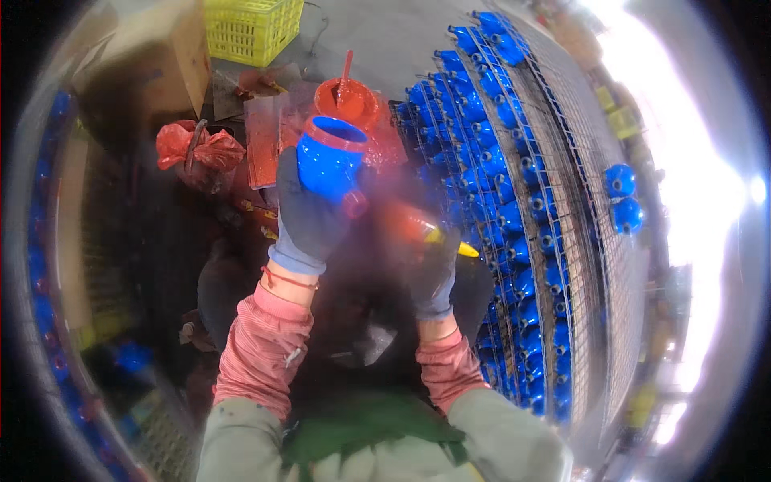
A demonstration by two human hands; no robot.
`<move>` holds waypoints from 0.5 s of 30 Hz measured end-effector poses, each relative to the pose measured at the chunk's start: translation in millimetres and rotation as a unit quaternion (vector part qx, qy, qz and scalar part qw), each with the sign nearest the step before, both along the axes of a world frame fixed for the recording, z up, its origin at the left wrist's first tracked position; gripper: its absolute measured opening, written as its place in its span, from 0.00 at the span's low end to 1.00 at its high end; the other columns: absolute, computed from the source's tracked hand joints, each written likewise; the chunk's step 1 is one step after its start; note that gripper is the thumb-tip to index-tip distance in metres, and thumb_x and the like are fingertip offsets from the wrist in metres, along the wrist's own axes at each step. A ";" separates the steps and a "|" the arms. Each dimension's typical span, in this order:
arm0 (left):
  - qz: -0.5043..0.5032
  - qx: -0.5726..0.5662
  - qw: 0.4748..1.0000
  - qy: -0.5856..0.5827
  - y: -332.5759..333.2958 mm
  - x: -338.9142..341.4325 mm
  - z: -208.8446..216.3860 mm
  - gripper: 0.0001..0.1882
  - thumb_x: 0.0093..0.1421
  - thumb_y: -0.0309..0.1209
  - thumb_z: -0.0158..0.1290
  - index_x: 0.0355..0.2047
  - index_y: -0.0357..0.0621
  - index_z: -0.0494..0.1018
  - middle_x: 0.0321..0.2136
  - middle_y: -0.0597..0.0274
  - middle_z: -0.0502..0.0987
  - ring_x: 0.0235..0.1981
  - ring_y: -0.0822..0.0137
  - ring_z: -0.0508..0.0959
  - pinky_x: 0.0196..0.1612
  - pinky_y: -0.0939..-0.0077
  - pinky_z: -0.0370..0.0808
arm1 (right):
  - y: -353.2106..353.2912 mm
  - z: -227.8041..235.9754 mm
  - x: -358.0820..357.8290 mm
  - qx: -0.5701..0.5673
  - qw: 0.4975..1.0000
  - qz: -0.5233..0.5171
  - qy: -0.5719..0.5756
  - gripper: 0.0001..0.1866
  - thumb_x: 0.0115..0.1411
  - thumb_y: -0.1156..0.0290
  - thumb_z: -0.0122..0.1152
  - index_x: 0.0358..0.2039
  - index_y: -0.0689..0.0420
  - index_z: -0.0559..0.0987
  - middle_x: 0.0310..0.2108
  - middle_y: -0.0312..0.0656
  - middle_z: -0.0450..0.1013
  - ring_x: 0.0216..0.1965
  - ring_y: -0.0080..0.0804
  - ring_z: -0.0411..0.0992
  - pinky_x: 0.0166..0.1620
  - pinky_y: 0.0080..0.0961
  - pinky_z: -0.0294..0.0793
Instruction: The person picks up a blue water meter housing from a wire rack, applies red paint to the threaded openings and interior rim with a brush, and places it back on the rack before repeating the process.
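Blue valve body [331, 165] raised in the left hand [309, 217], brush [418, 229] at its red-edged spout.

Gripped from below in gloved fingers, open mouth tilted up and away, apparently to expose the small side port to the bristles. Right hand [434, 277] closed round the yellow-handled brush, blurred, wrist bent inward. Red paint pot [347, 103] just beyond; racks of blue castings [498, 209] on the right.
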State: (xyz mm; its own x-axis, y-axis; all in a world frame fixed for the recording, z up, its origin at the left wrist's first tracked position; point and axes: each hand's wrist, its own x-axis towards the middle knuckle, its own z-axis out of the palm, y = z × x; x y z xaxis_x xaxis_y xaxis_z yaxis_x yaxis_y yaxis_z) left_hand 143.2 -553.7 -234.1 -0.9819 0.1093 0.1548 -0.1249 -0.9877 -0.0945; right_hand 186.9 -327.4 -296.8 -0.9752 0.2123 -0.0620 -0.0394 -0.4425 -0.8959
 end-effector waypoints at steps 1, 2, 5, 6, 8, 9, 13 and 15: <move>0.001 0.000 1.000 0.000 -2.1 0.9 -7.3 0.35 0.60 0.53 0.50 0.60 0.44 0.58 0.54 0.44 0.67 0.49 0.43 0.73 0.50 0.52 0.77 | -2.3 10.1 8.4 0.000 1.000 0.001 0.000 0.25 0.65 0.45 0.49 0.45 0.56 0.74 0.26 0.33 0.69 0.22 0.23 0.64 0.27 0.20 0.64; 0.002 -0.008 1.000 -0.021 -3.2 2.2 -13.1 0.34 0.61 0.52 0.50 0.60 0.44 0.57 0.53 0.45 0.67 0.49 0.45 0.73 0.50 0.52 0.77 | -6.9 27.7 18.7 -0.029 0.999 0.012 -0.033 0.25 0.65 0.46 0.48 0.46 0.57 0.74 0.25 0.33 0.69 0.22 0.22 0.64 0.27 0.19 0.64; 0.097 -0.238 0.966 -0.015 1.3 13.5 -9.4 0.33 0.62 0.50 0.50 0.60 0.45 0.57 0.52 0.47 0.67 0.50 0.50 0.73 0.51 0.53 0.75 | -10.1 49.8 38.5 0.189 0.981 -0.013 0.030 0.25 0.67 0.50 0.46 0.49 0.59 0.73 0.27 0.35 0.69 0.24 0.21 0.65 0.29 0.19 0.65; 0.191 -0.445 0.875 0.012 3.2 19.4 -4.7 0.32 0.62 0.49 0.50 0.60 0.45 0.57 0.52 0.48 0.68 0.51 0.53 0.72 0.53 0.54 0.74 | -8.0 60.0 42.5 0.239 0.970 -0.023 0.035 0.25 0.67 0.51 0.45 0.49 0.60 0.73 0.29 0.36 0.70 0.25 0.21 0.66 0.30 0.19 0.66; 0.188 -0.411 0.890 -0.051 4.8 34.8 11.3 0.30 0.63 0.45 0.50 0.60 0.45 0.57 0.52 0.50 0.68 0.51 0.57 0.72 0.54 0.57 0.72 | -7.5 84.8 47.2 0.289 0.956 -0.032 0.041 0.24 0.67 0.52 0.45 0.50 0.60 0.73 0.31 0.36 0.71 0.27 0.21 0.67 0.30 0.19 0.66; 0.183 -0.376 0.901 -0.115 7.7 42.3 14.6 0.28 0.64 0.41 0.51 0.60 0.44 0.57 0.52 0.51 0.68 0.52 0.60 0.71 0.55 0.60 0.70 | -4.9 93.3 49.1 0.207 0.976 -0.023 0.055 0.23 0.68 0.54 0.45 0.50 0.61 0.73 0.33 0.38 0.72 0.28 0.22 0.68 0.31 0.19 0.67; 0.505 -0.765 0.388 0.093 13.5 78.2 30.6 0.45 0.40 0.28 0.69 0.57 0.41 0.57 0.51 0.48 0.64 0.49 0.52 0.71 0.49 0.62 0.73 | -8.9 126.6 49.8 0.207 0.953 -0.130 0.179 0.19 0.67 0.62 0.48 0.48 0.65 0.74 0.38 0.42 0.74 0.28 0.23 0.69 0.32 0.21 0.69; 0.495 -0.772 0.382 0.112 10.7 95.8 23.7 0.42 0.35 0.25 0.67 0.53 0.46 0.63 0.50 0.47 0.65 0.49 0.43 0.71 0.49 0.53 0.72 | -8.0 142.8 53.9 0.171 0.960 -0.109 0.193 0.16 0.64 0.68 0.51 0.46 0.66 0.75 0.40 0.45 0.75 0.27 0.25 0.71 0.33 0.24 0.71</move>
